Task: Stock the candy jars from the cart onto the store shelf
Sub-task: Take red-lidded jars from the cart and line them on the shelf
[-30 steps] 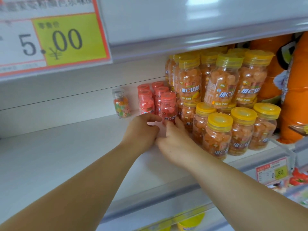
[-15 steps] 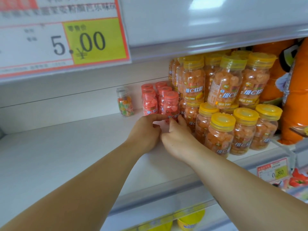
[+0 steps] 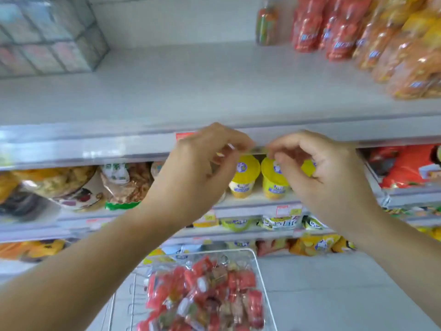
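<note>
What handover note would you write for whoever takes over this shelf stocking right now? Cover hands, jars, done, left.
Left hand: loosely curled, holding nothing, by the shelf front edge.
Right hand: the same, beside it.
Done: red candy jars stand at the shelf's back right.
Left: wrapped red candy lies in the cart below, to be shelved.

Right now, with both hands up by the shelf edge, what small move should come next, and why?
Probably lower the right hand into the cart and take one of the candy jars. It and the left hand hover at the shelf edge, seemingly empty; the cart is heaped with jars, and the shelf has bare space left of the red jars.
</note>
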{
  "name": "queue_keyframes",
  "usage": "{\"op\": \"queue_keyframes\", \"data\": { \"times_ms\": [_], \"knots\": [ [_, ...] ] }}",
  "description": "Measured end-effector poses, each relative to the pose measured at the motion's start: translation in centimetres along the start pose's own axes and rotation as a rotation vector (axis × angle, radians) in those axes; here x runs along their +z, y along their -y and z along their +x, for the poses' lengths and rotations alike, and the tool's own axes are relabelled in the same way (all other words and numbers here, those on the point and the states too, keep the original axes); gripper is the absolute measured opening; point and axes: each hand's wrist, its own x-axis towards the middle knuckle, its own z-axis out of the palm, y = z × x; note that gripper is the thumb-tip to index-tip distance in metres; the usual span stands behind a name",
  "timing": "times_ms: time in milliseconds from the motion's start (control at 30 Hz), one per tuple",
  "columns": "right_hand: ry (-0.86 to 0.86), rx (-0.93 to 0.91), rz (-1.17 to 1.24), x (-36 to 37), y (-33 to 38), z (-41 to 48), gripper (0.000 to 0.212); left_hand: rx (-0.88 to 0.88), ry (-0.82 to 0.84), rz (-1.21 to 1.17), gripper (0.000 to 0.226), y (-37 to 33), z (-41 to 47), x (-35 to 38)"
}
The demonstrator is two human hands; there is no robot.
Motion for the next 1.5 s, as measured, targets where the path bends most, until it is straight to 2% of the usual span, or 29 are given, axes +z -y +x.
{"op": "queue_keyframes", "data": {
  "times_ms": [67, 200, 333, 400, 500, 633, 733, 833, 967, 1033, 1133, 1200, 1300, 1367, 1500],
  "knots": [
    [0.1, 0.09, 0.075, 3.7, -0.2, -3.8, 0.014, -0.054, 0.065, 0.011, 0.024, 2.7, -5.7, -0.1],
    [0.368, 0.429, 0.056, 12.4, -5.0, -11.6, 0.024, -0.373, 0.205, 0.047, 0.024, 9.7, -15.9, 2.0],
    [0.708, 0.585, -0.096, 19.7, -10.0, -18.1, 0.016, -0.75, 0.517, 0.156, 0.029, 16.6, -23.7, 5.5],
    [0.839, 0.571, -0.192, 22.0, -10.9, -19.3, 0.028, -0.833, 0.632, 0.155, 0.033, 18.5, -26.2, 7.0],
    [0.929, 0.46, -0.292, 26.0, -11.8, -19.8, 0.045, -0.823, 0.719, 0.254, 0.035, 21.0, -29.2, 9.1],
    [1.031, 0.246, -0.392, 30.6, -12.8, -19.3, 0.066, -0.817, 0.743, 0.388, 0.043, 23.5, -32.2, 10.7],
    [1.13, 0.09, -0.56, 33.2, -13.2, -19.3, 0.068, -0.854, 0.729, 0.374, 0.053, 24.8, -33.9, 11.0],
    [1.106, 0.044, -0.699, 34.9, -13.9, -20.0, 0.064, -0.872, 0.745, 0.342, 0.062, 25.1, -34.9, 11.1],
    [1.061, 0.013, -0.732, 35.6, -14.2, -20.1, 0.055, -0.895, 0.8, 0.335, 0.062, 24.6, -34.7, 11.0],
    [1.043, 0.056, -0.625, 34.6, -13.9, -19.2, 0.054, -0.907, 0.81, 0.332, 0.06, 24.3, -34.3, 10.6],
    [0.937, 0.255, -0.278, 31.6, -12.2, -17.1, 0.053, -0.883, 0.76, 0.341, 0.05, 23.3, -32.8, 9.6],
    [0.843, 0.355, -0.104, 28.5, -10.0, -14.9, 0.049, -0.87, 0.693, 0.299, 0.045, 21.8, -30.7, 8.6],
    [0.73, 0.433, 0.037, 23.0, -5.9, -10.6, 0.037, -0.894, 0.445, 0.008, 0.051, 17.8, -25.9, 6.3],
    [0.659, 0.444, 0.062, 18.9, -2.9, -7.7, 0.036, -0.819, 0.33, -0.187, 0.049, 14.2, -22.2, 4.6],
    [0.545, 0.4, 0.13, 10.9, 2.4, -3.3, 0.029, -0.64, 0.242, -0.297, 0.041, 7.2, -15.3, 1.0]
  ]
}}
